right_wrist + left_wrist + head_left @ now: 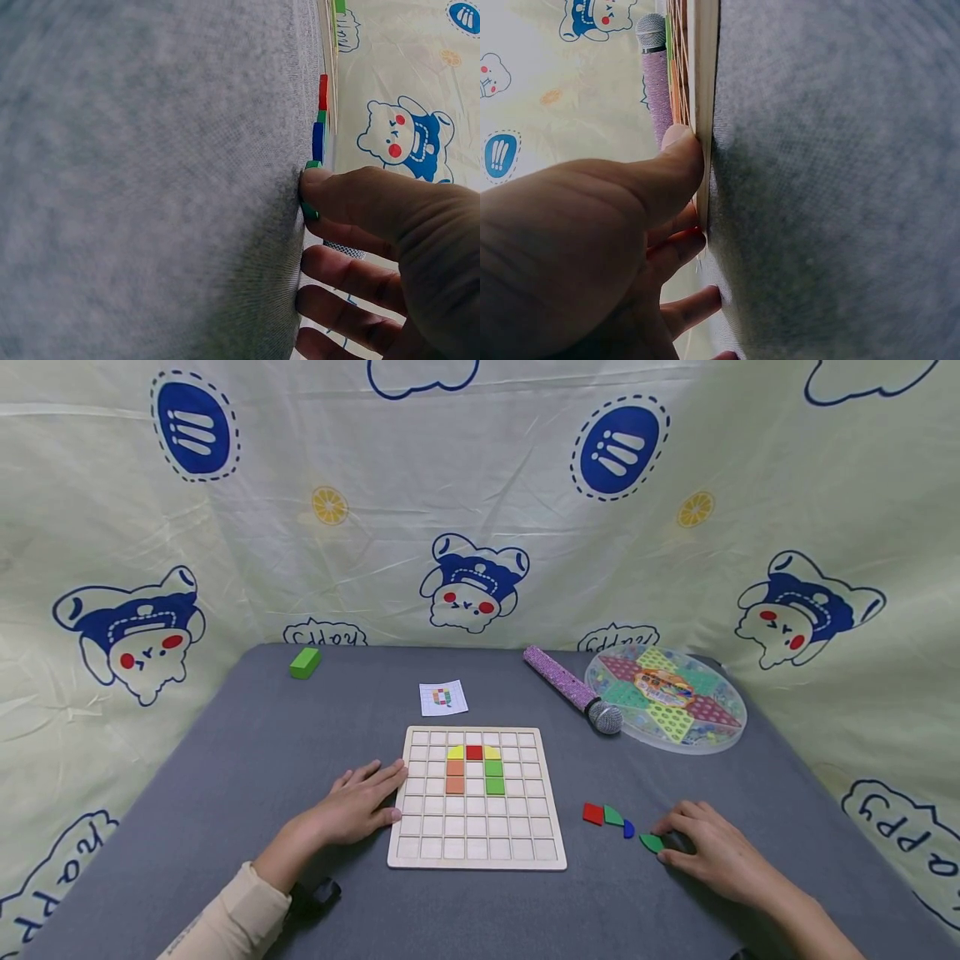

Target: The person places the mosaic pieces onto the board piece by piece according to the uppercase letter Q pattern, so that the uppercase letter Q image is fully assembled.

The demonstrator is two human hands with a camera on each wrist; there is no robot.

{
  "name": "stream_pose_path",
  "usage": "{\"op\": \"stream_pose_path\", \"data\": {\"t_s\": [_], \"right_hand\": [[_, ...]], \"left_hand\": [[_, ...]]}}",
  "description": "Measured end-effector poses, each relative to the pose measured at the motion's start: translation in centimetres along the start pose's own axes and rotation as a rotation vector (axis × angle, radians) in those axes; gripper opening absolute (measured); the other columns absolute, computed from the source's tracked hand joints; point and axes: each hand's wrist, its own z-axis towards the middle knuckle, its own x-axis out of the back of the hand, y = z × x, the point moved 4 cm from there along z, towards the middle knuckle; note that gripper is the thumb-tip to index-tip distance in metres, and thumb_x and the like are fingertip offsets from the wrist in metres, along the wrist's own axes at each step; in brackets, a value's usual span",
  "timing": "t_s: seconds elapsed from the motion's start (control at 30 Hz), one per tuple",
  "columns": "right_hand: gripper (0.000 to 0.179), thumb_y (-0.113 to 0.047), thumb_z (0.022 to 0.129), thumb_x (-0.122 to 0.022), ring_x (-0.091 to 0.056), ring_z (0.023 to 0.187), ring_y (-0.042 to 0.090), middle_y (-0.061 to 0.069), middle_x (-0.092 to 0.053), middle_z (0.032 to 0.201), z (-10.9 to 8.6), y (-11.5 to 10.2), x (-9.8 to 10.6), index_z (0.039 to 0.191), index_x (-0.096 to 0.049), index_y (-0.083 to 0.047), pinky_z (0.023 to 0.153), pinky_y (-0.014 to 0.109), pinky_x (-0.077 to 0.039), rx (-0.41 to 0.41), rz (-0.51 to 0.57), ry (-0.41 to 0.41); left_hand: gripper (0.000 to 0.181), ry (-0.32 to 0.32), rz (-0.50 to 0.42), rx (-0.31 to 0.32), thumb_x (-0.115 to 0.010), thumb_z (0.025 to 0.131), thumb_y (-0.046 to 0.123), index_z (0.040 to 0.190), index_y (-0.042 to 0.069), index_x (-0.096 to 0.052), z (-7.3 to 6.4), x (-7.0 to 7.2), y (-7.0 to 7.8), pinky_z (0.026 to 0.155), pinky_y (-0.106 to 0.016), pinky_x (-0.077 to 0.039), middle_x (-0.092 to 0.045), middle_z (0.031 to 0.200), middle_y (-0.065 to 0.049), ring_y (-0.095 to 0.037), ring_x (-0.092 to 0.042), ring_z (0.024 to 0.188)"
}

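Observation:
A pale wooden grid board (477,853) lies on the table, with yellow, red, orange and green pieces set in several of its squares. My left hand (362,802) rests against the board's left edge, its thumb and outstretched fingertips at the rim. To the right of the board, my right hand (708,852) pinches a green curved-edge piece (650,843) between thumb and index finger, right at the tabletop. Near it lie a red square piece (593,813), another green piece (612,816) and a small blue half-round piece (629,829).
Behind the board sits a small printed card (443,698) with a coloured pattern. A purple glittery microphone (562,681) leans against a round, clear-rimmed box (697,739) at the back right. A green block (305,663) stands far left on the grey tablecloth (300,735).

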Motion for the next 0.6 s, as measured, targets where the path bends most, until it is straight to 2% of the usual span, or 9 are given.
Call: {"op": "stream_pose_path", "data": {"t_s": [0.3, 0.6], "right_hand": [[0.018, -0.03, 0.074, -0.078, -0.05, 0.088, 0.011, -0.013, -0.057, 0.092, 0.3, -0.7, 0.3, 0.089, -0.068, -0.029, 0.074, 0.035, -0.046, 0.016, -0.014, 0.018], [0.019, -0.033, 0.076, -0.077, -0.05, 0.089, 0.009, -0.013, -0.057, 0.093, 1.8, -3.6, 0.5, 0.092, -0.068, -0.029, 0.074, 0.035, -0.046, 0.063, 0.012, 0.017]], "left_hand": [[0.062, -0.004, -0.006, 0.0, -0.056, 0.094, 0.029, 0.148, 0.01, -0.031, -0.1, -0.1, 0.0, 0.108, -0.068, -0.014, -0.029, 0.155, -0.01, -0.042, -0.02, 0.143], [0.062, 0.002, 0.003, -0.001, -0.056, 0.094, 0.029, 0.148, 0.011, -0.032, 0.0, -0.1, -0.1, 0.108, -0.068, -0.015, -0.029, 0.156, -0.009, -0.041, -0.02, 0.143]]}}
